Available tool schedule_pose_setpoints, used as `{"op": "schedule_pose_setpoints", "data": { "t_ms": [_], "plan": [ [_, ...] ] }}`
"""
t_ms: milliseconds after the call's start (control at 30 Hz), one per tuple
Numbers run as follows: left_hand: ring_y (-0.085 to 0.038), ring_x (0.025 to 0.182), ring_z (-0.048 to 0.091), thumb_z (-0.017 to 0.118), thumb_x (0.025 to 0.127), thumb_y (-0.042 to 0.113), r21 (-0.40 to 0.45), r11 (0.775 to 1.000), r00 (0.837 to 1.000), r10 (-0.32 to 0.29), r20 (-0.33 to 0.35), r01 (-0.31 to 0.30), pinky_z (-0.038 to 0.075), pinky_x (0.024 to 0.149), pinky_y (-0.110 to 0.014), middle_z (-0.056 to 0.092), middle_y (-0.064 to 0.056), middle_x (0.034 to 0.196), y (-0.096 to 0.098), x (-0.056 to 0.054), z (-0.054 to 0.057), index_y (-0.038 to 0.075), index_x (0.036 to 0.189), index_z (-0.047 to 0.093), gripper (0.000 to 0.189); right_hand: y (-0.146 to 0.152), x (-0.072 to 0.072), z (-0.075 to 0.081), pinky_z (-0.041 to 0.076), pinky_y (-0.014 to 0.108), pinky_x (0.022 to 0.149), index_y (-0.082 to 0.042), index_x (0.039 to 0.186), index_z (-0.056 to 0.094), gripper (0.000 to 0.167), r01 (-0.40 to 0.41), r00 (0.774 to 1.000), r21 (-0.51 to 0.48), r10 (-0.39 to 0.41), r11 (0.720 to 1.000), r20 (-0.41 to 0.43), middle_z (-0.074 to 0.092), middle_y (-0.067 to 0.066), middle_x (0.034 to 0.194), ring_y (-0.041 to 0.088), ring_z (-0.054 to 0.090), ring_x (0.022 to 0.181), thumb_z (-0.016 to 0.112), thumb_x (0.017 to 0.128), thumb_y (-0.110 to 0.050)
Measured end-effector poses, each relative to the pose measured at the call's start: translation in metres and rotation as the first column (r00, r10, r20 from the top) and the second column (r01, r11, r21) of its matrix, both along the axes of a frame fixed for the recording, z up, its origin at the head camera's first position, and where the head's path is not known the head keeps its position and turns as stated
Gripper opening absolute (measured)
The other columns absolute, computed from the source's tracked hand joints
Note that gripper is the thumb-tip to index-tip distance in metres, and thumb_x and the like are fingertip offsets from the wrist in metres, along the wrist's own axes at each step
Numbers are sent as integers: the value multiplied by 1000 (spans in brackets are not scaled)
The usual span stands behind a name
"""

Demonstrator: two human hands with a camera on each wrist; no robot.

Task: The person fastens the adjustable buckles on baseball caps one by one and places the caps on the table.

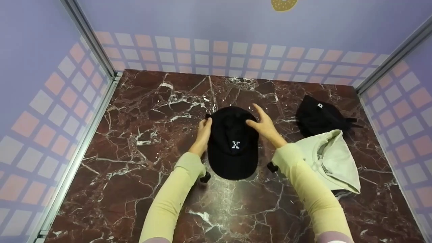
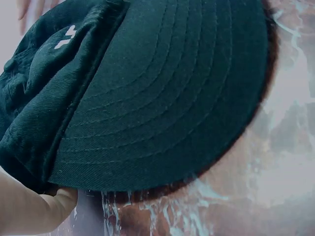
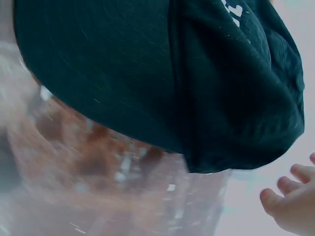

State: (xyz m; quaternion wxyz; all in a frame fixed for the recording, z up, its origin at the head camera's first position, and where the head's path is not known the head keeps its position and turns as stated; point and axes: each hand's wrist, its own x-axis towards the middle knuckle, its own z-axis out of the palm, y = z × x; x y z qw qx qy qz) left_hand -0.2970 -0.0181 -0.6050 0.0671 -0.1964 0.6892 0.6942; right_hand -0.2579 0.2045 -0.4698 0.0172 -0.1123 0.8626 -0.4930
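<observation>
A black baseball cap (image 1: 233,165) with a small white mark on its front sits in the middle of the marble surface, its brim toward me. My left hand (image 1: 203,133) grips the cap's left edge. In the left wrist view, the left hand (image 2: 37,209) is at the corner where brim and crown meet, fingertips partly hidden under it. My right hand (image 1: 266,126) is at the cap's upper right, fingers spread and thumb over the crown in the head view. The right wrist view shows the right hand's fingers (image 3: 288,194) apart from the cap (image 3: 236,108).
To the right lie a black hat (image 1: 320,116) with a small white tag and, nearer me, a pale green hat (image 1: 344,165), close to my right forearm. Patterned panels, including the back wall (image 1: 219,27), enclose the dark red marble surface (image 1: 152,195) on three sides.
</observation>
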Motion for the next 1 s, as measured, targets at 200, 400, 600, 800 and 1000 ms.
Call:
{"op": "schedule_pose_setpoints", "data": {
  "t_ms": [200, 400, 600, 800, 1000],
  "plan": [
    [-17, 119, 41, 41, 73, 71, 5, 1000, 999, 19, -48, -19, 33, 98, -34, 42, 2, 130, -4, -45, -87, 29, 126, 38, 68, -24, -5, 7, 19, 49, 105, -5, 137, 30, 69, -64, 969, 441, 161, 895, -185, 27, 14, 143, 30, 21, 133, 62, 76, -16],
    [-17, 121, 38, 39, 78, 66, 14, 999, 999, 30, -32, -29, 31, 99, -34, 40, 3, 133, -5, -50, -93, 27, 126, 39, 62, -37, -9, 5, 22, 49, 104, -6, 137, 29, 70, -62, 940, 666, 267, 744, -211, 28, 12, 143, 28, 22, 133, 60, 76, -18],
    [-18, 110, 43, 38, 80, 64, -17, 997, 997, 69, -21, -69, 34, 92, -34, 44, -2, 121, 1, -24, -47, 23, 113, 46, 53, -41, -13, -1, 23, 50, 102, -6, 134, 36, 62, -8, 927, 715, 273, 700, -257, 39, 10, 137, 24, 28, 131, 58, 77, -16],
    [-17, 111, 44, 42, 85, 53, 69, 994, 995, 91, -27, -89, 35, 92, -33, 46, 0, 121, 0, -17, -40, 20, 115, 46, 45, -40, -12, -9, 30, 47, 97, -6, 121, 52, 44, 143, 843, 751, 319, 644, -434, 54, 8, 124, 22, 45, 120, 55, 78, -13],
    [-20, 120, 39, 41, 91, 37, 104, 988, 993, 117, 16, -118, 28, 102, -33, 43, -5, 128, 2, 4, 1, 13, 120, 44, 38, -40, -12, -17, 36, 44, 90, -4, 96, 63, 24, 332, 650, 704, 389, 628, -653, 67, 8, 99, 22, 58, 100, 58, 74, -11]
  ]
}}
